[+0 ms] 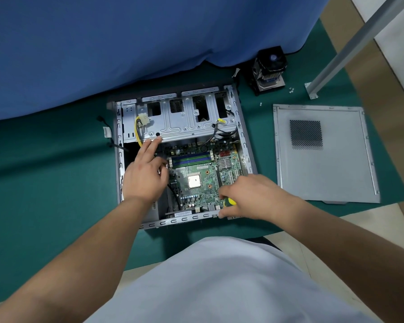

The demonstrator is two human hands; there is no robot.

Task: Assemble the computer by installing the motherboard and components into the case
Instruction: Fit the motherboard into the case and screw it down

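A person in a pale shirt (219, 287) is leaning over an open computer case (120, 159) that is lying on its side on a green mat (44, 194), with a blue cloth (103, 43) hanging along the far edge. At the left, a yellow-and-black cable bundle (139, 127) is trailing from the metal drive cage (184, 122). The left hand (145, 173) is reaching into the case beside the motherboard's left edge, its forefinger stretching out to touch the lower lip of the drive cage while the other fingers are curling down out of sight; whether they are gripping anything cannot be told. The green motherboard (201, 187) is sitting inside the case, its bare processor (194, 181) facing up near the middle and the blue memory slots (191, 158) lying just beyond it. The right hand (250, 197) is gripping a yellow-handled screwdriver (230, 202) at the board's near right corner. Farther right, the detached side panel (324, 169) is lying flat on the mat, with the cooler fan (268, 68) standing beyond it, a few small screws (291, 90) lying nearby, and a grey metal post (350, 47) rising at an angle.
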